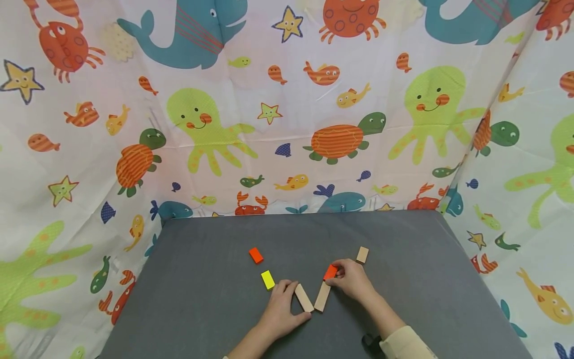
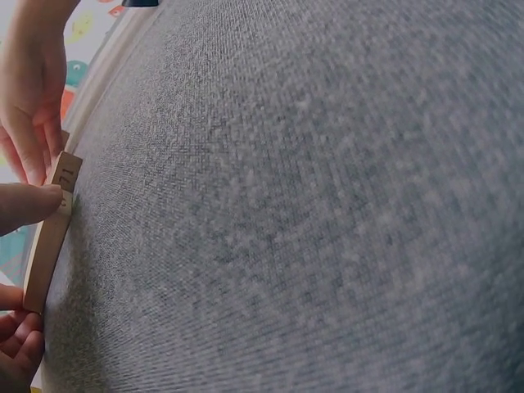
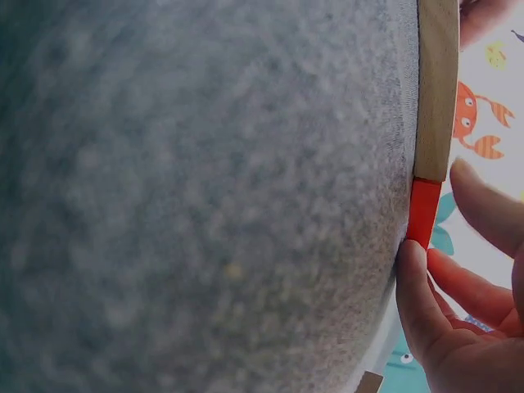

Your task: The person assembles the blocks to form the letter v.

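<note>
Two long wooden blocks form a V on the grey cloth, their near ends close together. My left hand [image 1: 280, 309] grips the left wooden block [image 1: 304, 298] end to end, thumb at the near end and fingers at the far end. An orange-red block [image 1: 330, 271] sits at the far end of the right wooden block [image 1: 322, 296]. My right hand [image 1: 354, 280] pinches that orange-red block between fingers and thumb. In the right wrist view the orange-red block [image 3: 423, 210] meets the wooden block's end. Printed digits show on wood near the left thumb in the left wrist view.
Beyond the left hand lie a yellow block [image 1: 267, 279] and another orange-red block [image 1: 256, 255]. A short wooden block [image 1: 362, 255] lies just past the right hand. A curtain with sea animals [image 1: 287, 99] hangs behind the table [image 1: 202, 279]. Something black [image 1: 372, 344] is by the right sleeve.
</note>
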### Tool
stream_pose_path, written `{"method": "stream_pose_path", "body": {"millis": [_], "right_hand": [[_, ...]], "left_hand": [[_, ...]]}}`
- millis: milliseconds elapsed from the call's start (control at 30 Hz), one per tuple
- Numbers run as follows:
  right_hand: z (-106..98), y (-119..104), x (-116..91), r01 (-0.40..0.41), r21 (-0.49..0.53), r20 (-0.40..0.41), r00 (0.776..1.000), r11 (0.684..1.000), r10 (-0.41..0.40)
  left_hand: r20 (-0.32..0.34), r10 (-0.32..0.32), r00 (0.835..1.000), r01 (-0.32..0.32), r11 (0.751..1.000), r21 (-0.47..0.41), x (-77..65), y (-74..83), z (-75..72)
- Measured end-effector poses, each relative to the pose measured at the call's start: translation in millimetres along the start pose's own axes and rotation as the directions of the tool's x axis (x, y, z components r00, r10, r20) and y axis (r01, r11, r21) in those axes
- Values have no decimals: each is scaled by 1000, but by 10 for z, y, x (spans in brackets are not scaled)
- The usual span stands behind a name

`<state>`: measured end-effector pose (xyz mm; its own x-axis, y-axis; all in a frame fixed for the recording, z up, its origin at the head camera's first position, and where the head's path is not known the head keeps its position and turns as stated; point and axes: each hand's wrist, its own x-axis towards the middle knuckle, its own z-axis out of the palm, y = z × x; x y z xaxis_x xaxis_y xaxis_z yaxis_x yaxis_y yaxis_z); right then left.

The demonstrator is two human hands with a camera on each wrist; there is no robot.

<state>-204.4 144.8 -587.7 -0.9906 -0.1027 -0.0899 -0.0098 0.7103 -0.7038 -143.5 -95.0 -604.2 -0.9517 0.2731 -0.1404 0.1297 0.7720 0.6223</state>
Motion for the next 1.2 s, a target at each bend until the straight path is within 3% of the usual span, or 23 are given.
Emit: {"method": "stream_pose_path", "body": {"millis": [200, 767, 1200], "right_hand": [[-1, 0, 20, 38, -24, -16, 999, 999, -39], [2, 14, 9, 50, -21, -5, 999, 999, -50], [-185, 122, 40, 55, -33, -40, 998, 998, -56]], "left_hand": [[-6, 5, 1000, -5, 1000, 2, 7, -6, -2], [-12, 12, 1000, -12, 1000, 3, 13, -4, 12], [-7, -12, 1000, 12, 1000, -3, 2, -7, 20]]}}
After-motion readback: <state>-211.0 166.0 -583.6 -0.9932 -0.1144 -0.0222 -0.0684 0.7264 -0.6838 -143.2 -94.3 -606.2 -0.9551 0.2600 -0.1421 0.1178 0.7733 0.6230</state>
